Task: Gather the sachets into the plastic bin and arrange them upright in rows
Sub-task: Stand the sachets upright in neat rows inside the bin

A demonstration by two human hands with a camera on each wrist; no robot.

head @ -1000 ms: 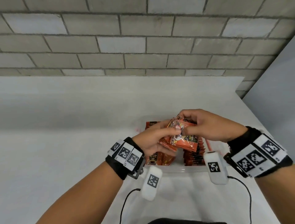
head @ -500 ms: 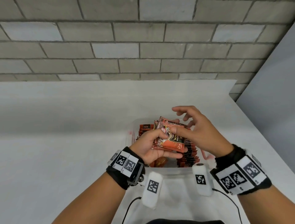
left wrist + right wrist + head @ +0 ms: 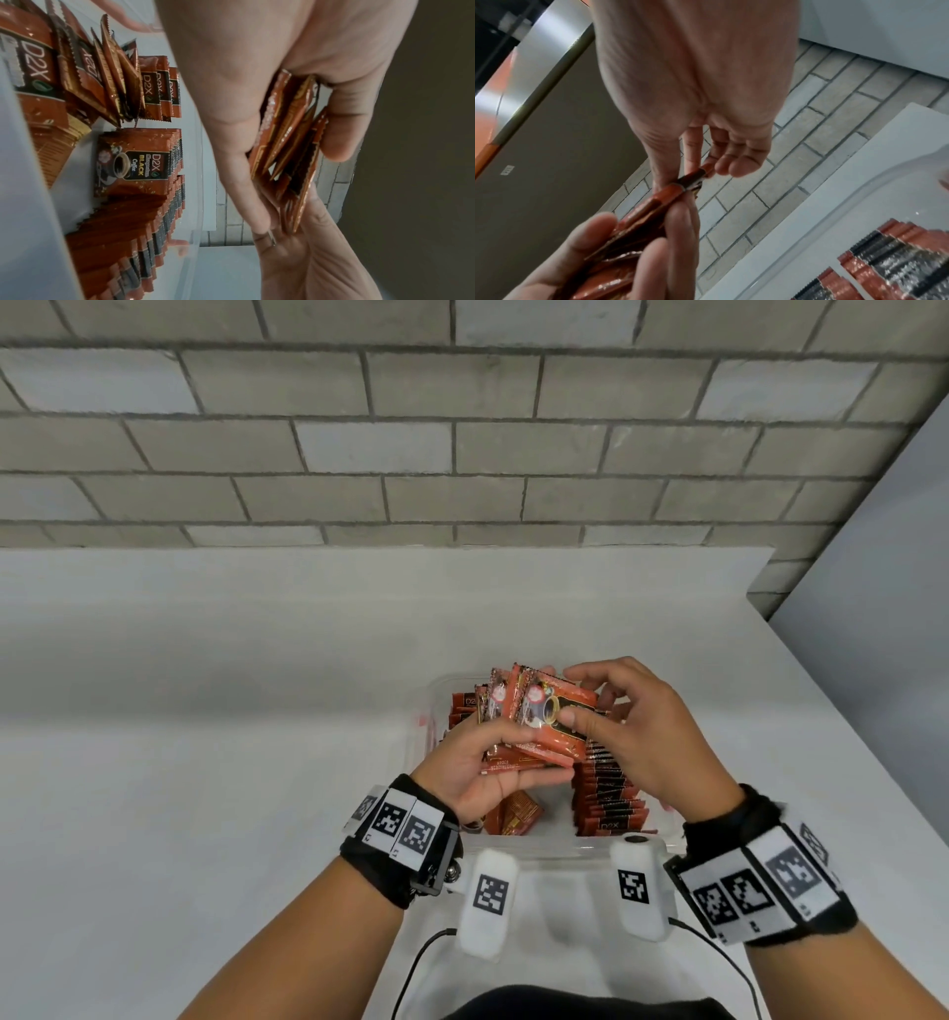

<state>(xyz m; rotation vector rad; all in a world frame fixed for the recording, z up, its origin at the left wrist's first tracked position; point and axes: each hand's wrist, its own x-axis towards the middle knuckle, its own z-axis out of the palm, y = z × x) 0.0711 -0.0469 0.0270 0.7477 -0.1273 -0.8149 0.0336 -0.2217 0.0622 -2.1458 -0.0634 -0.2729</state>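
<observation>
Above the clear plastic bin [image 3: 590, 849] at six o'clock, the left hand [image 3: 475, 770] clamps a fan of orange foil coffee sachets [image 3: 539, 721] while the right hand [image 3: 637, 737] pinches the front one, which likely next needs lifting free and standing upright in a row.

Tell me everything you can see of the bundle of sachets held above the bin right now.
The bundle of sachets is several flat, glossy orange-red foil packets with serrated edges, fanned unevenly and not squared up. The front one shows a coffee cup and a black label panel. The left hand grips the bundle from below, fingers curled round it; the right hand pinches the front packet's edge. It sits above the clear plastic bin, apart from the rows inside.
</observation>
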